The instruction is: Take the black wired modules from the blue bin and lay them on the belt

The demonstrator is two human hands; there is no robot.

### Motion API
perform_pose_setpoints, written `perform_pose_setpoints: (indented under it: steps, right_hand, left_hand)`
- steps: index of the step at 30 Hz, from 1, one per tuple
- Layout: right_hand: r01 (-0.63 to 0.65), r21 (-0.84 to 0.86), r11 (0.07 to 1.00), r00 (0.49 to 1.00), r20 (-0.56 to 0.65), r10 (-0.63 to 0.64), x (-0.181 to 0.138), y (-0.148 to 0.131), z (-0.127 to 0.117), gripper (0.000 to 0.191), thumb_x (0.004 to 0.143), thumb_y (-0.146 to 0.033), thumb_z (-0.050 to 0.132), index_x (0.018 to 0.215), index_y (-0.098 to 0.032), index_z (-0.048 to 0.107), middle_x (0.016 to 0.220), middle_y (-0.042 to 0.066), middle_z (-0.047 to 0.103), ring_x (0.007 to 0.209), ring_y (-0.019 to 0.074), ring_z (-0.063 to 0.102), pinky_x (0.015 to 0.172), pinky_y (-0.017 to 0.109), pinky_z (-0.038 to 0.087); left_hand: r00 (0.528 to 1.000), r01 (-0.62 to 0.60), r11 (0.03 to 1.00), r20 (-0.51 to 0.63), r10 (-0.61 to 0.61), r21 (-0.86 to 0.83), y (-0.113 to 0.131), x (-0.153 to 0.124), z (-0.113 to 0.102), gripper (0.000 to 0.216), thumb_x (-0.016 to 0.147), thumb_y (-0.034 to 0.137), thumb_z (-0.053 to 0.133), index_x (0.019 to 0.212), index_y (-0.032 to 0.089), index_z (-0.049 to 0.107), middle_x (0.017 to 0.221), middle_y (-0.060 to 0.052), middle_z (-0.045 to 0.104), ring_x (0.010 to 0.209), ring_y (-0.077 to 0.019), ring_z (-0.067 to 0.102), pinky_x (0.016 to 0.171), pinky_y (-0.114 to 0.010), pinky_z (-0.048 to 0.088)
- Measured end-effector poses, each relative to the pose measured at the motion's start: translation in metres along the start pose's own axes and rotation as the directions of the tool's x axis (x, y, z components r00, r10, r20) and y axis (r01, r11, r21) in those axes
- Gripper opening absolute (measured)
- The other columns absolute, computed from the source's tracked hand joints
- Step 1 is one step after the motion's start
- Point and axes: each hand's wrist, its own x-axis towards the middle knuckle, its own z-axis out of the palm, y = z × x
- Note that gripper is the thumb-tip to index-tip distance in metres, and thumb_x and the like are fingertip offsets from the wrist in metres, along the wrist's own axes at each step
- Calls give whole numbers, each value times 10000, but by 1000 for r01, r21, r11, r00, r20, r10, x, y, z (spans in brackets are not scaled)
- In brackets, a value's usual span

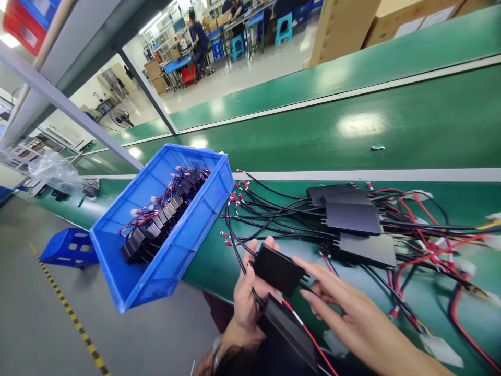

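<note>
My left hand (246, 297) is closed around a flat black module box (278, 269) with mounting tabs, thumb on its near side and fingers behind. Black cables run from the box's left end. At its right end, my right hand (344, 308) grips the corner between index finger and thumb, near a cable. A second black module box (287, 331) with a red wire lies below, by my left palm; what supports it is hidden. Beyond my hands, several similar black modules (352, 218) are piled on the green bench, with red-tipped cables to the left and tangled wires with white connectors to the right.
A blue crate (203, 230) with rows of black modules (168, 214) sits tilted in view at the left. A metal frame post (148, 91) rises behind it. A blue stool (70, 246) stands on the floor. Cardboard boxes (344, 31) are at the back; a person (198, 39) works far off.
</note>
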Motion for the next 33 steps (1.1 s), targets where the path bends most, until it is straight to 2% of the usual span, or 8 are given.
perform_pose_setpoints:
  steps: [4, 8, 12, 16, 21, 25, 29, 33]
  right_hand:
    - [116, -163, 980, 992, -33, -123, 2, -6, -2, 543, 1102, -194, 409, 1626, -287, 297, 1336, 85, 645, 1187, 149, 667, 1017, 201, 541]
    - [171, -254, 952, 978, -73, -196, 1, -3, -1, 647, 1078, -91, 368, 1673, -277, 196, 1340, 84, 653, 1186, 118, 665, 1008, 153, 516]
    - [-82, 3, 997, 996, -34, 82, -3, 8, -7, 486, 1113, -272, 388, 1596, -326, 394, 1198, 68, 715, 901, 152, 725, 744, 186, 589]
    - [-648, 493, 580, 756, 329, 565, 3, -2, -21, 607, 960, -776, 543, 1025, -193, 699, 614, -53, 342, 497, 88, 251, 425, 179, 222]
    - [-746, 550, 375, 642, 444, 625, 11, -21, -32, 713, 793, -881, 674, 880, -173, 680, 655, -81, 178, 571, 86, 120, 498, 208, 73]
    - [-640, 442, 628, 764, 281, 581, 6, -11, -34, 701, 877, -847, 601, 1163, -220, 730, 654, -25, 437, 557, 107, 364, 481, 186, 299]
    - [-228, 116, 967, 972, -35, 234, -3, 1, -30, 410, 1017, -571, 572, 1301, -316, 722, 1105, 62, 739, 998, 234, 712, 806, 283, 612]
    - [85, -179, 980, 979, -168, -116, -11, 3, -23, 279, 1038, -288, 538, 1203, -335, 758, 1199, 53, 720, 1033, 195, 728, 829, 237, 614]
  left_hand:
    - [999, 33, 999, -24, -32, 9, 0, -1, -1, 352, 945, 401, 714, 1290, 331, 700, 1491, -66, 610, 1438, -264, 516, 1236, -497, 379]
    - [998, 53, 998, -18, -53, 16, 2, -3, 2, 406, 904, 420, 764, 1294, 326, 703, 1498, -67, 604, 1423, -267, 528, 1239, -483, 369]
    - [992, 123, 991, -4, -123, 44, 11, -7, 2, 506, 873, 440, 795, 1353, 329, 682, 1563, -71, 537, 1441, -298, 500, 1230, -518, 368]
    - [988, 141, 986, 56, -147, 90, 17, -11, -4, 513, 885, 439, 788, 1375, 346, 670, 1628, -54, 452, 1523, -291, 390, 1200, -461, 409]
    - [982, 117, 990, 137, -126, 76, 16, -11, -9, 476, 953, 407, 707, 1420, 350, 631, 1625, -37, 451, 1517, -261, 405, 1175, -423, 449]
    - [978, 111, 991, 170, -122, 73, 16, -9, -8, 468, 967, 405, 689, 1426, 334, 628, 1625, -39, 450, 1522, -265, 397, 1181, -427, 452]
    - [980, 110, 992, 162, -120, 65, 14, -9, -7, 470, 957, 401, 703, 1415, 317, 639, 1603, -38, 488, 1485, -274, 449, 1150, -451, 502]
    - [979, 127, 990, 152, -134, 55, 8, -9, -7, 448, 958, 372, 710, 1398, 316, 644, 1523, -54, 573, 1389, -293, 554, 962, -439, 645]
